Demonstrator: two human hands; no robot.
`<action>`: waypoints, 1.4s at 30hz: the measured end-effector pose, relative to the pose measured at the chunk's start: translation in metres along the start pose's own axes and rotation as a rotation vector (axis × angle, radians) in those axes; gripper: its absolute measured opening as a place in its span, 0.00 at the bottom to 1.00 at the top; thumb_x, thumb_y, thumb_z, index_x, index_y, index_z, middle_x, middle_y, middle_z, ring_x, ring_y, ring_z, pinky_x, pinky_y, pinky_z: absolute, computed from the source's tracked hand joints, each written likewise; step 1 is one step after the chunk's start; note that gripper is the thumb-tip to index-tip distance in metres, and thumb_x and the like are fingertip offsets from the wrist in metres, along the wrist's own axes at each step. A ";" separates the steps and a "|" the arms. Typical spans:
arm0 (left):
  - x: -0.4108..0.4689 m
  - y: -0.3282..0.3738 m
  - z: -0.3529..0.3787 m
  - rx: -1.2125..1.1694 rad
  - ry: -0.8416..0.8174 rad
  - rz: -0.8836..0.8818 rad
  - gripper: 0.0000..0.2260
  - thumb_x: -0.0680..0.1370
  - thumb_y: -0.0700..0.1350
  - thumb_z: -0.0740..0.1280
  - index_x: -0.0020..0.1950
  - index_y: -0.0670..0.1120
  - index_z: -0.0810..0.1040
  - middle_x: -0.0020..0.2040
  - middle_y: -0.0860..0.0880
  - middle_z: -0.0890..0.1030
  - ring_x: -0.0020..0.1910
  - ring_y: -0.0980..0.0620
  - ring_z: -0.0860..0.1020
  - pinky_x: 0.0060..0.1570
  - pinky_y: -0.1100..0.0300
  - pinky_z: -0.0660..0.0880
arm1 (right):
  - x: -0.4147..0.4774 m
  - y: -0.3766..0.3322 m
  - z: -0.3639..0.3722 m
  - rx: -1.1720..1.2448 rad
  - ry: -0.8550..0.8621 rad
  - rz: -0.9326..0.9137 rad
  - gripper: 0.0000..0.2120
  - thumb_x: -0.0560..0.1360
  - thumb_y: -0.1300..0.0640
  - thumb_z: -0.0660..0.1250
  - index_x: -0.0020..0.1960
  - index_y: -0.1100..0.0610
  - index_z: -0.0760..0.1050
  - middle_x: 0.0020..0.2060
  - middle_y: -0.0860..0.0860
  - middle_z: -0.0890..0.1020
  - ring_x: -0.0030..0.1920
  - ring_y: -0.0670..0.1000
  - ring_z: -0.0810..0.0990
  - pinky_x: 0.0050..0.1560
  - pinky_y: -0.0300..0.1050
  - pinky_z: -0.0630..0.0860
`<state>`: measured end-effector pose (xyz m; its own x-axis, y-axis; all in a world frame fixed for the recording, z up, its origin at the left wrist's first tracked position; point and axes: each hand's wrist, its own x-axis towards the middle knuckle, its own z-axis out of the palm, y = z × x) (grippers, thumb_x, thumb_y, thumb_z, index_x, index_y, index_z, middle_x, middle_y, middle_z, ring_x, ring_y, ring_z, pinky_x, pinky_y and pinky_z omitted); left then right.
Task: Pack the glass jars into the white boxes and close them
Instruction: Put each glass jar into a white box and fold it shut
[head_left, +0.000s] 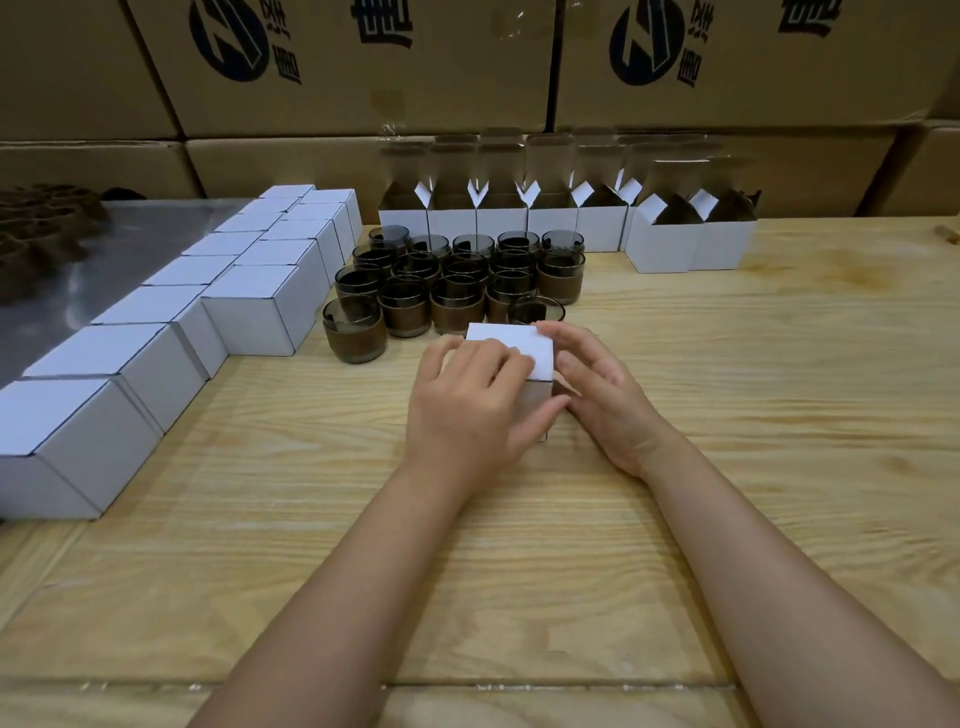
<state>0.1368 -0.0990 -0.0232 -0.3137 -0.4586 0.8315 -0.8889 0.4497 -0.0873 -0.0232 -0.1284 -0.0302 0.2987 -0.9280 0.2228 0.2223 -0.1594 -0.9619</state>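
Note:
A small white box (519, 347) stands on the wooden table (519, 545) in the middle, its lid down. My left hand (467, 405) lies over its near left side, fingers on the lid and thumb across the front face. My right hand (602, 389) grips its right side, fingertips on the lid's far edge. Just behind stand several dark glass jars (457, 280) with brown bands, grouped in rows. Several open white boxes (566, 223) with raised flaps line the back.
Two rows of closed white boxes (156, 338) run along the left, from near to far. Large brown cartons (363, 67) form a wall at the back. A grey sheet (104, 249) with dark items lies at far left.

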 end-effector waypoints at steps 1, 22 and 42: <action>0.001 -0.002 -0.003 0.041 0.003 0.007 0.17 0.73 0.57 0.69 0.40 0.42 0.80 0.36 0.46 0.78 0.36 0.45 0.78 0.44 0.52 0.75 | 0.001 -0.001 0.000 0.019 0.027 0.030 0.18 0.75 0.51 0.65 0.64 0.53 0.71 0.62 0.52 0.75 0.62 0.51 0.74 0.62 0.46 0.72; -0.061 -0.172 -0.045 0.479 -0.041 -0.427 0.11 0.75 0.49 0.68 0.46 0.40 0.78 0.46 0.40 0.80 0.47 0.37 0.76 0.47 0.47 0.65 | 0.007 0.003 -0.008 0.080 0.116 0.116 0.20 0.71 0.50 0.63 0.59 0.58 0.76 0.56 0.56 0.81 0.61 0.56 0.78 0.61 0.51 0.75; -0.023 -0.179 -0.040 0.313 -0.310 -0.683 0.17 0.76 0.38 0.62 0.65 0.40 0.75 0.67 0.39 0.75 0.66 0.39 0.70 0.63 0.46 0.61 | 0.010 0.006 -0.010 0.097 0.114 0.123 0.19 0.71 0.51 0.64 0.59 0.58 0.77 0.55 0.58 0.81 0.58 0.57 0.80 0.61 0.51 0.75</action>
<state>0.3162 -0.1382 -0.0053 0.2945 -0.7666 0.5706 -0.9553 -0.2202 0.1971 -0.0284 -0.1417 -0.0349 0.2231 -0.9716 0.0794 0.2807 -0.0139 -0.9597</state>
